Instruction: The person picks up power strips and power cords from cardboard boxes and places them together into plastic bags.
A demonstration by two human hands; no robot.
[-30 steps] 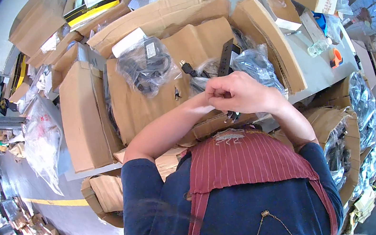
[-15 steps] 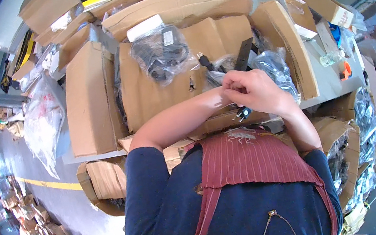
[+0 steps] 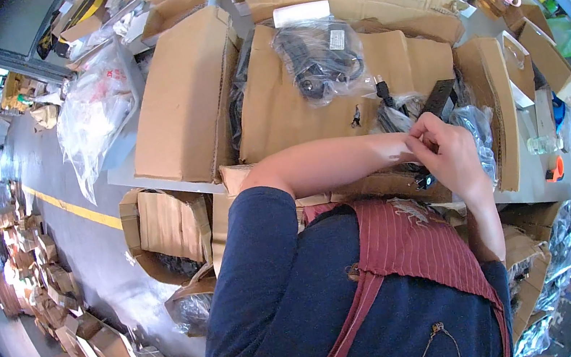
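Note:
My right hand (image 3: 449,155) has its fingers curled in at my left wrist, over the open box. Whatever is in its fingers, if anything, cannot be made out. My left forearm (image 3: 341,160) reaches across to the right, and my right hand hides most of the left hand's fingers. Below the hands shows a black plug (image 3: 425,180) with metal prongs. Just beyond them lies a black power strip (image 3: 441,98), tilted, beside another black plug (image 3: 383,90). A clear bag of black cable (image 3: 320,60) with a white label lies on the cardboard. More bagged cable (image 3: 473,124) sits right of my hands.
Raised cardboard flaps (image 3: 180,102) stand around the box. A large clear plastic bag (image 3: 96,106) hangs at the left. On the grey table at right are an orange object (image 3: 555,168) and smaller cartons (image 3: 552,53). Cartons of bagged goods (image 3: 169,231) stand below the table edge.
The view has swung left, so the box and bench appear farther right. My hands stay together over the box in nearly the same pose. Nothing is visibly picked up or released.

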